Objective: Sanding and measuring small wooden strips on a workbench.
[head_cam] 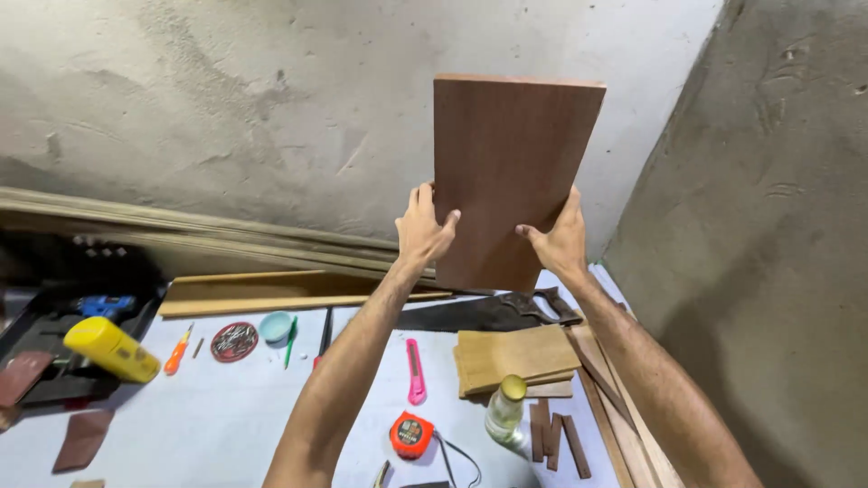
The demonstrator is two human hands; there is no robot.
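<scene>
- Left hand (425,226) of mine grips the left edge of a reddish-brown wooden board (506,172), thumb across its face.
- My right hand (559,239) clamps the board's right edge, thumb on the front.
- Between both hands the board stands upright, lifted off the desk (226,416), in front of the plaster wall (271,99).
- Below my right hand lie a handsaw (493,312) and a stack of pale boards (515,357).
- Beneath my left forearm sit a pink utility knife (415,370) and an orange tape measure (411,434).
</scene>
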